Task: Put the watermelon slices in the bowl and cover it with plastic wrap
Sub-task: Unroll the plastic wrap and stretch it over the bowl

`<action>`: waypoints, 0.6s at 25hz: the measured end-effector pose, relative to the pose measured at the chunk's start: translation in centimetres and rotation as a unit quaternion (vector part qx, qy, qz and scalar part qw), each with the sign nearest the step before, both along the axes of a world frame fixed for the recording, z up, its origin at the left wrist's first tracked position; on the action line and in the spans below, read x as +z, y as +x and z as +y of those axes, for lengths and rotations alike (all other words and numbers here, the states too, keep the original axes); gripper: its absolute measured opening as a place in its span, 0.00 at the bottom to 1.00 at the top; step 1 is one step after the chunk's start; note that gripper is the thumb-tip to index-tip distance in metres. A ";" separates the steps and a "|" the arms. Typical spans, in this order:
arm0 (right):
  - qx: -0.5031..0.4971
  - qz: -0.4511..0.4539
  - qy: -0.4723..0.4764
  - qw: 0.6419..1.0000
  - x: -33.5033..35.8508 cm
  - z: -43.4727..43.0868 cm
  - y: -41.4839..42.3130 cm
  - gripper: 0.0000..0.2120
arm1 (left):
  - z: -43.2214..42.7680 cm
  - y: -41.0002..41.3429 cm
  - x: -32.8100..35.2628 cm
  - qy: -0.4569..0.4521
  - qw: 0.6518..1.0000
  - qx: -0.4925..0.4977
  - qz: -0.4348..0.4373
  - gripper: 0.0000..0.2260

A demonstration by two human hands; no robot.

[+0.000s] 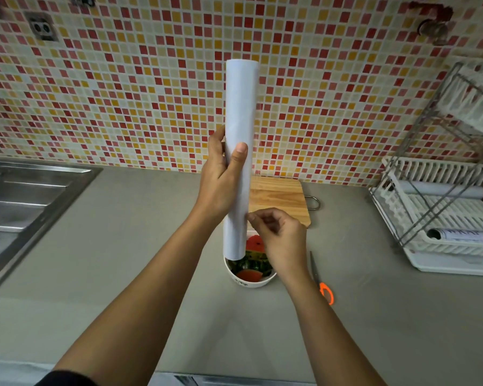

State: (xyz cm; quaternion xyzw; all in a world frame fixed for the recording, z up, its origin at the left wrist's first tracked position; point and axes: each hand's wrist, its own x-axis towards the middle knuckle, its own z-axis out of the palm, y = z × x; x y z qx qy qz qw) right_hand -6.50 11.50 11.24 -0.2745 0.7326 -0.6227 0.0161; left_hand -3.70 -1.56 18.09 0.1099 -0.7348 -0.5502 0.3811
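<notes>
My left hand [222, 174] grips a long white roll of plastic wrap [240, 107] held upright in front of me, thumb across its front. At the roll's lower part my right hand [276, 235] has its fingertips curled against the right edge of the roll, picking at the film. Below the roll stands a white bowl [258, 282] on the grey counter, with watermelon slices [253, 267] in it, red flesh and green rind showing. The roll and my right hand hide part of the bowl.
A wooden cutting board [279, 196] lies behind the bowl by the tiled wall. Orange-handled scissors [322, 282] lie right of the bowl. A white dish rack [444, 213] holding other rolls stands at the right. A steel sink drainer [25, 196] is at the left.
</notes>
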 end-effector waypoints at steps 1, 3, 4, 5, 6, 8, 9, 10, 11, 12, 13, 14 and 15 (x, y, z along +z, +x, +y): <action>-0.009 0.009 0.006 1.000 0.0 0.3 -0.3 0.06 | -0.1 -0.1 0.1 0.001 1.000 0.006 0.000 0.20; -0.012 0.007 0.005 1.000 0.1 0.8 -0.8 0.05 | -0.3 -0.3 0.2 0.007 1.000 0.015 0.001 0.20; -0.005 -0.009 0.002 1.000 0.2 0.9 -0.9 0.03 | -0.3 -0.4 0.3 0.008 1.000 0.016 0.002 0.21; 0.002 -0.027 0.006 1.000 0.4 1.0 -0.7 0.03 | -0.3 -0.5 0.4 0.006 1.000 0.017 0.004 0.21; 0.007 -0.034 0.015 0.999 0.4 0.9 -0.5 0.05 | -0.2 -0.6 0.5 0.005 1.000 0.017 0.009 0.21; 0.005 -0.020 0.025 0.999 0.1 0.6 0.0 0.04 | -0.1 -0.7 0.7 0.002 1.000 0.017 0.019 0.21; -0.001 -0.005 0.027 1.000 0.1 0.6 0.1 0.03 | -0.1 -0.7 0.8 0.000 1.000 0.017 0.020 0.21; -0.011 0.017 0.034 0.999 0.0 0.6 0.0 0.04 | -0.1 -0.8 1.1 -0.004 1.000 0.017 0.019 0.21; -0.019 0.034 0.047 0.998 -0.1 0.8 -0.2 0.05 | -0.1 -0.9 1.3 -0.006 1.000 0.016 0.017 0.21; -0.027 0.047 0.062 0.997 -0.1 0.9 -0.6 0.05 | -0.2 -0.9 1.4 -0.002 1.000 0.015 0.017 0.21; -0.032 0.050 0.074 0.995 -0.1 1.0 -0.9 0.05 | -0.3 -1.0 1.6 0.007 1.000 0.015 0.018 0.21; -0.027 0.039 0.073 0.996 -0.1 1.2 -1.0 0.05 | -0.4 -1.0 1.7 0.014 1.000 0.018 0.021 0.20; -0.009 0.013 0.061 0.998 0.0 1.2 -0.9 0.05 | -0.4 -1.1 1.9 0.012 0.999 0.026 0.023 0.20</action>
